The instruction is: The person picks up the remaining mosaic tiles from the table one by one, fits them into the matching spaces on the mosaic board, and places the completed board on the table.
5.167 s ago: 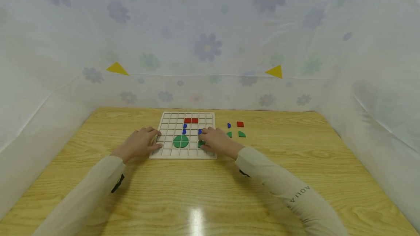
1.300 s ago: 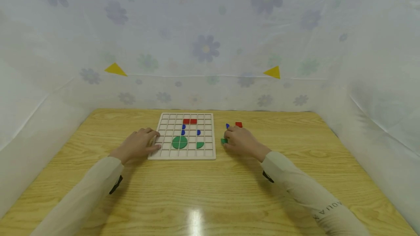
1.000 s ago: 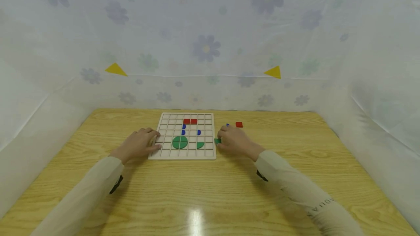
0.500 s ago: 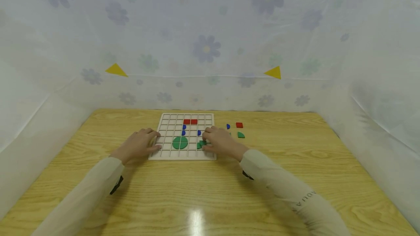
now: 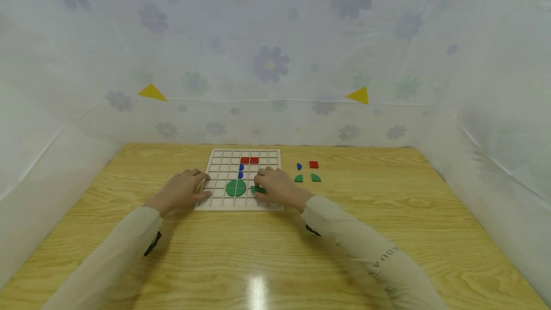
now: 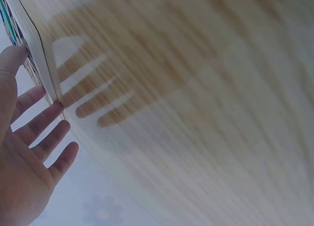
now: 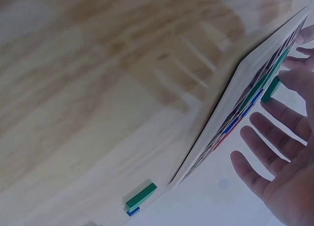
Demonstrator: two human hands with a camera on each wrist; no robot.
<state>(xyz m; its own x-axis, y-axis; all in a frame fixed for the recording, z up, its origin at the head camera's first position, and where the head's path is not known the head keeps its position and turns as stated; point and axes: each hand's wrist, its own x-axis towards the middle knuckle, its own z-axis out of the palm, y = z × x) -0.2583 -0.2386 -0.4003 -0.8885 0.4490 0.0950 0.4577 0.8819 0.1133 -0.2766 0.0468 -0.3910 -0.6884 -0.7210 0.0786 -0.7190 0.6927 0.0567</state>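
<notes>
A white gridded board [image 5: 217, 201] lies on the table. On it are two red square tiles [image 5: 249, 160], blue half-round tiles [image 5: 240, 175] and a green disc of quarter tiles [image 5: 236, 187]. My left hand [image 5: 182, 189] rests at the board's left edge, thumb on top and fingers extended, as the left wrist view also shows. Over the board's right half, my right hand [image 5: 277, 186] pinches a green tile [image 7: 271, 90] between thumb and index finger. The other fingers are spread. The hand partly hides that tile's outline and covers the blue and green tiles beneath.
Right of the board lie a blue half-round tile [image 5: 299, 166], a red square tile [image 5: 314, 164] and two green quarter-round tiles [image 5: 316, 177]. A white flowered sheet [image 5: 271, 118] encloses the wooden table [image 5: 241, 252] at the back and sides.
My right hand left the board, took a green tile from beside it and carried it left over the board's right half. My left hand has stayed at the board's edge.
</notes>
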